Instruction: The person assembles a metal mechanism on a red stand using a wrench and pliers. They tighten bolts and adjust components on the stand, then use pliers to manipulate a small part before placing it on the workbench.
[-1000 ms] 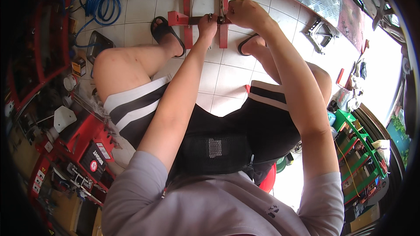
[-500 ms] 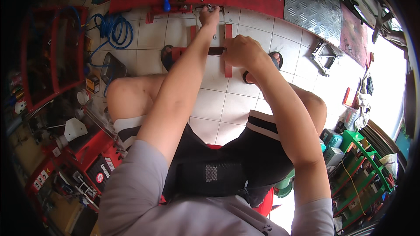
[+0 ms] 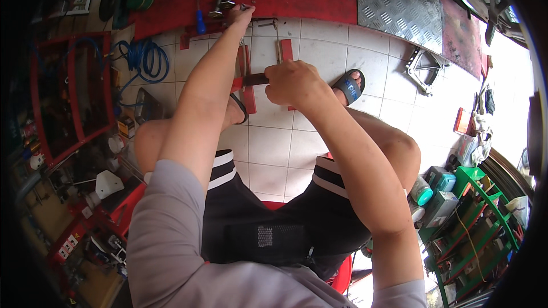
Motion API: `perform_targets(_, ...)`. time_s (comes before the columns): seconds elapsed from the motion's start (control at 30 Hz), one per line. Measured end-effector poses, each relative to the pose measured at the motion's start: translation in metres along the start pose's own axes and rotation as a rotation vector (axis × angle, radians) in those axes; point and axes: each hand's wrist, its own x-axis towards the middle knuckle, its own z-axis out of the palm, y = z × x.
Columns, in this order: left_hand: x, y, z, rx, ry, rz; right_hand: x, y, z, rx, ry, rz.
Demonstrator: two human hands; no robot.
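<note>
red bench [image 3: 308, 0] under left hand [image 3: 240, 17] holding metal part [image 3: 245, 7], likely a handling step; right hand [image 3: 292, 81] grips dark bar [image 3: 255, 79]; next needs steadiness.

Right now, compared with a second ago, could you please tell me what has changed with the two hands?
The left hand has moved forward and a little left, from the dark bar to the near edge of the red platform; whatever it holds is too small to tell. The right hand stays at the dark bar.
</note>
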Motion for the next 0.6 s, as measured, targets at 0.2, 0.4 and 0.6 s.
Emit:
perform_targets(0.2,0.014,-0.007,-0.002,0.12,0.086,0.142,0.005,-0.003,0.002,-0.013,-0.003,-0.009)
perform_targets(0.4,0.012,0.011,0.021,0.502,0.318,0.405,0.004,-0.005,-0.001,-0.022,-0.039,0.004)
perform_targets(0.6,-0.007,0.043,0.019,0.096,-0.19,0.228,0.003,0.008,-0.007,-0.019,0.026,0.032)
